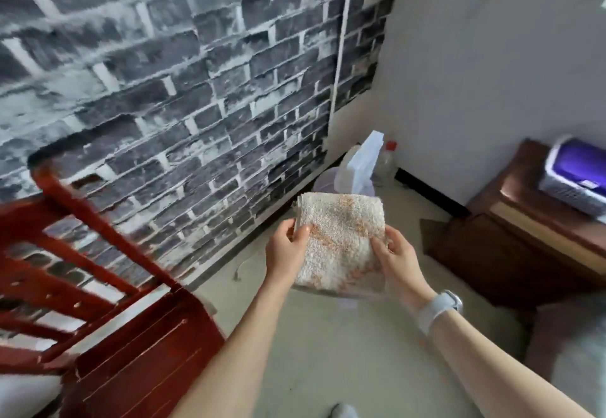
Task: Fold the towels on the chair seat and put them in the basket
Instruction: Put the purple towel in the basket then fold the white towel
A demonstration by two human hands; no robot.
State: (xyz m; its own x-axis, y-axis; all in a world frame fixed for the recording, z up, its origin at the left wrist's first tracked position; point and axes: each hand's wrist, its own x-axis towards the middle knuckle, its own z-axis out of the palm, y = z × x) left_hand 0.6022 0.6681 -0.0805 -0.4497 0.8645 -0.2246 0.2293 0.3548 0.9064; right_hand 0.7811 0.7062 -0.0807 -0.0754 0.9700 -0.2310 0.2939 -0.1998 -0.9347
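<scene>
From my head camera, I hold a folded towel (pixel 341 240) out in front of me over the floor (pixel 344 352), both hands on it. My left hand (pixel 287 247) grips the towel's left edge, thumb on top and fingers curled under; my right hand (pixel 398 260) grips the right edge the same way, thumb lying across the top face. The towel is a pale, nubbly square with rusty orange marks, several layers showing at its far left corner, held roughly flat and tilted a little toward me. A white watch (pixel 441 307) sits on my right wrist. The red chair (pixel 131 335) stands to my lower left, its seat near my left forearm and its slatted back rising toward the brick wall (pixel 164 73); the part of the seat I can see carries no towel. Well off to the right, a white basket (pixel 574 175) with a purple inside rests on a dark brown bench (pixel 511 253) against the plain grey wall (pixel 492 56). The towel is apart from both chair and basket, between them, nearer the middle of the view. Beyond the towel, in the corner where the walls meet, stand a white bag (pixel 362 165) and a clear bottle (pixel 387 161) with a red cap, partly hidden by the towel's far edge. A thin white pipe (pixel 341 40) runs up the brick wall.
</scene>
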